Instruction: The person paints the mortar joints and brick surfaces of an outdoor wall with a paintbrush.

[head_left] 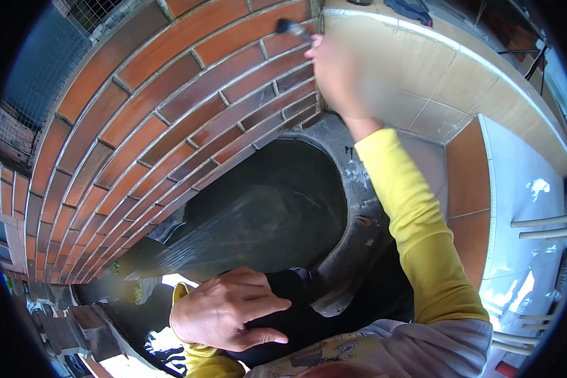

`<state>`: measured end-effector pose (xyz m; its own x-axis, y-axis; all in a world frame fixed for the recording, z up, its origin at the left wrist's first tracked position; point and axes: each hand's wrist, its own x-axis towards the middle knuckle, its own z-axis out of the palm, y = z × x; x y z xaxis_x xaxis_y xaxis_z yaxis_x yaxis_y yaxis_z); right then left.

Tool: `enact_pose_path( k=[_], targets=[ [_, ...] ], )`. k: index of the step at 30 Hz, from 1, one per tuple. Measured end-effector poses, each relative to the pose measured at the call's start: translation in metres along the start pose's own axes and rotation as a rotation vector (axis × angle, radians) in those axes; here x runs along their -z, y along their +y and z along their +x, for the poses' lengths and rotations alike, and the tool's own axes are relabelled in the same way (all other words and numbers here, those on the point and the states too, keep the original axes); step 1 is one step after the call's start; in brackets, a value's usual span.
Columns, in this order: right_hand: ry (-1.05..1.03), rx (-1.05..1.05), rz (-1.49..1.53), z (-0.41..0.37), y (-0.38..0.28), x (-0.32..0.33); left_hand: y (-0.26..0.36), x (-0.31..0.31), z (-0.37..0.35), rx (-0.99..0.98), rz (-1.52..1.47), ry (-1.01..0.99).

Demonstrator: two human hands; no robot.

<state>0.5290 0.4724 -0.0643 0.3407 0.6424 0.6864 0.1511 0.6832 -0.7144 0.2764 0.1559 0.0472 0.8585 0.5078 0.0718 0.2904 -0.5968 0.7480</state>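
Observation:
My right hand (337,72) is raised at the corner where the brick wall (170,94) meets a beige tiled wall (422,69). Closed in its fingers is a small brush (290,28), its dark bristles up against the upper bricks; part of the hand is smeared. Low in the view, my left hand (230,309) rests over my dark-clothed leg, holding nothing. Its thumb and index finger stretch apart while the other fingers curl a little. Yellow sleeves cover both arms.
Below the wall lies a pond of dark water (264,195), edged by a curved grey concrete rim (359,183). On the right stands a white-topped tiled ledge (523,183) with pale rods. Wire mesh (38,94) shows at upper left. A dark cloth (409,9) lies on the top ledge.

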Motion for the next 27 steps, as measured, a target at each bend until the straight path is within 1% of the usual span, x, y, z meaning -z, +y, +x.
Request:
enact_pose_path(
  k=[1,2,5,6,7,8,11,12,13,14,15,17,18,19,20,22,25,27],
  targets=[
    [0.131,-0.018,-0.074,0.02,0.025,0.019,0.0,-0.001,-0.002,-0.001,-0.009,-0.007],
    [0.296,-0.165,0.034,0.03,0.018,0.032,0.0,0.0,-0.003,-0.004,-0.01,-0.01],
    [0.514,-0.247,0.13,0.037,0.015,0.04,0.003,0.001,-0.005,-0.006,0.0,-0.016],
    [0.466,-0.249,0.11,0.027,0.008,0.024,0.003,0.0,-0.004,-0.008,-0.001,-0.018],
    [0.404,-0.352,0.255,0.005,0.001,0.0,0.004,-0.001,-0.002,-0.003,0.004,-0.027],
    [0.33,-0.299,0.348,-0.023,-0.005,-0.032,0.005,-0.002,0.0,0.001,0.009,-0.035],
    [0.083,-0.364,0.573,-0.108,-0.077,-0.124,0.003,-0.003,0.011,-0.013,0.036,-0.04],
    [0.019,-0.366,0.597,-0.133,-0.09,-0.155,0.002,-0.004,0.014,-0.02,0.043,-0.043],
    [-0.064,-0.426,0.603,-0.152,-0.107,-0.177,0.001,-0.005,0.017,-0.017,0.04,-0.044],
    [-0.134,-0.391,0.638,-0.164,-0.119,-0.192,0.001,-0.006,0.018,-0.017,0.041,-0.041],
    [-0.201,-0.434,0.632,-0.164,-0.133,-0.192,0.0,-0.005,0.019,-0.018,0.048,-0.032],
    [-0.196,-0.549,0.73,-0.146,-0.127,-0.182,-0.003,-0.004,0.015,-0.024,0.047,-0.016],
    [-0.124,-0.638,0.732,-0.123,-0.123,-0.163,-0.004,-0.004,0.012,-0.031,0.045,-0.01],
    [-0.022,-0.627,0.672,-0.097,-0.108,-0.144,-0.005,-0.004,0.01,-0.039,0.039,-0.007],
    [0.04,-0.685,0.665,-0.071,-0.097,-0.118,-0.006,-0.003,0.008,-0.044,0.037,-0.006],
    [0.195,-0.6,0.527,-0.037,-0.072,-0.077,-0.005,-0.001,0.004,-0.047,0.036,-0.002],
    [0.394,-0.505,0.485,-0.006,-0.052,-0.036,-0.006,-0.001,0.002,-0.053,0.029,-0.004],
    [0.546,-0.454,0.492,0.002,-0.045,-0.026,-0.004,-0.001,0.003,-0.058,0.026,-0.007]
  ],
)
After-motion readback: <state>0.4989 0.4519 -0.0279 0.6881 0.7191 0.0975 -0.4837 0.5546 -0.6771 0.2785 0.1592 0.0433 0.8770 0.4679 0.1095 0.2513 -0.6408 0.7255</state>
